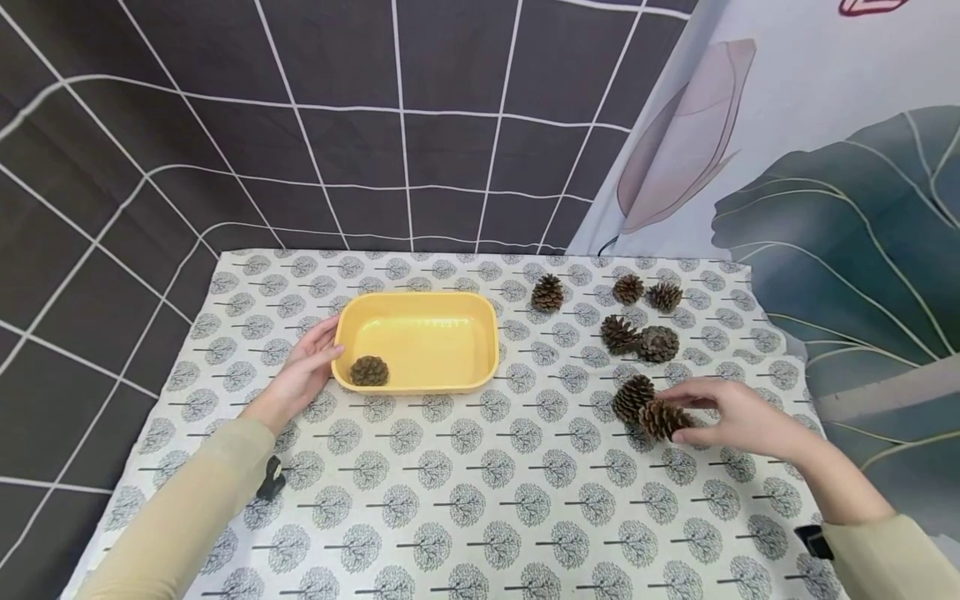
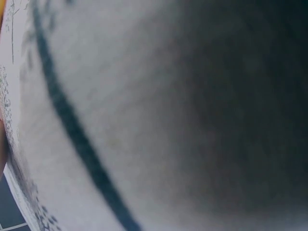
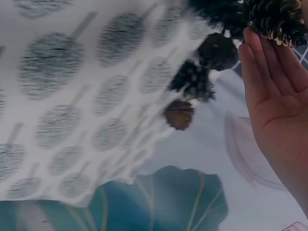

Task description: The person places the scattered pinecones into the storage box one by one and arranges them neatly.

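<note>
My left hand (image 1: 298, 375) holds the left end of a yellow rectangular tub (image 1: 427, 348), its thumb over the rim and the other fingers along the outer wall. One brown pine cone (image 1: 369, 371) lies in the tub's near left corner. On the right, my right hand (image 1: 738, 419) grips a pine cone (image 1: 664, 419) between thumb and fingers. That cone sits against another pine cone (image 1: 633, 397). The right wrist view shows the gripped cone (image 3: 278, 20) at the fingertips. Blurred cloth fills most of the left wrist view.
Behind the right hand lie more pine cones: a touching pair (image 1: 658, 343), two near the back edge (image 1: 664, 297), and a single one (image 1: 547, 293) further left. A tree-patterned cloth (image 1: 465, 508) covers the table. Dark checked fabric (image 1: 450, 150) hangs behind it.
</note>
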`<state>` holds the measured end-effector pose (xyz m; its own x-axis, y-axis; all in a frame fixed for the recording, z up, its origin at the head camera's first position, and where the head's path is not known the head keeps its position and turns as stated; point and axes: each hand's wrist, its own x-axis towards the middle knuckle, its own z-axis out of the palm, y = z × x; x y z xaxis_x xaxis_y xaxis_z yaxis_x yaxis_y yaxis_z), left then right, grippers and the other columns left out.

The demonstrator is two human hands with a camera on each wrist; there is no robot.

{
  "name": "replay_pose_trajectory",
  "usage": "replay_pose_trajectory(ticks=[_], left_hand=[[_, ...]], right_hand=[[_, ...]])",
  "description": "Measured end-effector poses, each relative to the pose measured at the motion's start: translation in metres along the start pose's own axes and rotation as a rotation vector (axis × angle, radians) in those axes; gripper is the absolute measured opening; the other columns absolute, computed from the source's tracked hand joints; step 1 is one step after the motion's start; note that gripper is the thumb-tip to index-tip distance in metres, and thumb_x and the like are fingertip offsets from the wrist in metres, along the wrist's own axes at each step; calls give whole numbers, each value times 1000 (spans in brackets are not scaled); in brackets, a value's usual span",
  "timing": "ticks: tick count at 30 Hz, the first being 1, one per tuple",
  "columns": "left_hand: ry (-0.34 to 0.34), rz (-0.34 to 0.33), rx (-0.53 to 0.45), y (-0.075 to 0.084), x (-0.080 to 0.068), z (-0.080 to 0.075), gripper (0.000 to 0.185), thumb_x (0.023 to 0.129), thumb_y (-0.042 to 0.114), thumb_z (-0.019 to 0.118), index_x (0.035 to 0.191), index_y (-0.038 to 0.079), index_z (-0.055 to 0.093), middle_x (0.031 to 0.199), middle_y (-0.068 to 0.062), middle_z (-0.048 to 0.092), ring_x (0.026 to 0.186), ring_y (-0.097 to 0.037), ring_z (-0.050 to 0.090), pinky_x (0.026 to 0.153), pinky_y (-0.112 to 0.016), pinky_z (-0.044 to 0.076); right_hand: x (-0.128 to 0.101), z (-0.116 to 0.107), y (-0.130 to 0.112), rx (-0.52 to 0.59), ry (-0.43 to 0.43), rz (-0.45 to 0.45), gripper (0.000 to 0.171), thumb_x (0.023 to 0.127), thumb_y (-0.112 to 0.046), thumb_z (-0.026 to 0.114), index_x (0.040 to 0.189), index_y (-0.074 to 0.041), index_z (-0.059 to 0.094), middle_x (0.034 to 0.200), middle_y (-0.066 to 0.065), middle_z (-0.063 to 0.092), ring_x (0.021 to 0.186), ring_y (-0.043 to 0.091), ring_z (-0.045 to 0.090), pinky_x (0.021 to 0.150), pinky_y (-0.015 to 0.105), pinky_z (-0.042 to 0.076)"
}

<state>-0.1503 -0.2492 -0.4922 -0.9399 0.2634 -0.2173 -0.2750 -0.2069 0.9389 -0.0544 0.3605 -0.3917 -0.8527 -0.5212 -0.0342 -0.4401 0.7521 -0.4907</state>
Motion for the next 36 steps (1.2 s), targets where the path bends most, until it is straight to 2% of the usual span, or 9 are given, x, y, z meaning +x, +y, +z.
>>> replay_pose_trajectory(ticks=[3,8,10,16,22,28,36], left_hand=[[-2,-5,-1,0,0,0,74,104,-2,52,168,3,15,180,-15,5,168,-32,6,138,-38,15],[1,-15,4,0,0,-1,73,105,-3,50,168,4,14,180,-13,4,168,-31,6,138,-38,15],[4,-17,2,0,0,-2,73,105,-3,50,168,4,14,180,-14,4,168,-31,5,138,-38,15],[7,-15,-7,-2,1,0,72,104,-4,50,168,4,16,180,-14,6,168,-31,7,138,-38,17],[7,-10,-7,0,1,-1,72,104,-4,49,168,4,16,180,-14,5,168,-32,6,137,-37,18],[5,-13,3,0,1,-2,73,104,-4,49,168,3,14,180,-15,4,168,-32,6,138,-38,16],[1,-12,16,0,1,-2,73,105,-2,50,168,3,14,180,-15,5,168,-33,6,138,-39,16]], right_hand=[[15,-5,-6,-19,6,-6,56,75,-22,95,124,-6,75,115,7,79,100,-3,69,86,27,67],[42,-7,-19,-30,14,28,57,80,-25,93,130,-7,73,125,12,78,107,27,76,95,47,66],[52,-6,-24,-15,22,38,57,82,-25,91,132,-7,72,129,15,76,110,33,75,97,53,65],[81,-1,-34,41,45,42,55,85,-21,89,134,-6,71,131,16,76,111,34,75,100,55,63],[112,8,-39,117,18,-11,55,85,-17,88,134,-1,69,132,22,73,114,39,75,106,57,60],[141,19,-45,150,0,-24,57,86,-19,87,137,-2,68,134,20,73,119,38,72,112,56,57],[173,35,-65,180,-9,-47,57,88,-25,87,138,-6,68,140,17,71,129,38,67,118,58,53]])
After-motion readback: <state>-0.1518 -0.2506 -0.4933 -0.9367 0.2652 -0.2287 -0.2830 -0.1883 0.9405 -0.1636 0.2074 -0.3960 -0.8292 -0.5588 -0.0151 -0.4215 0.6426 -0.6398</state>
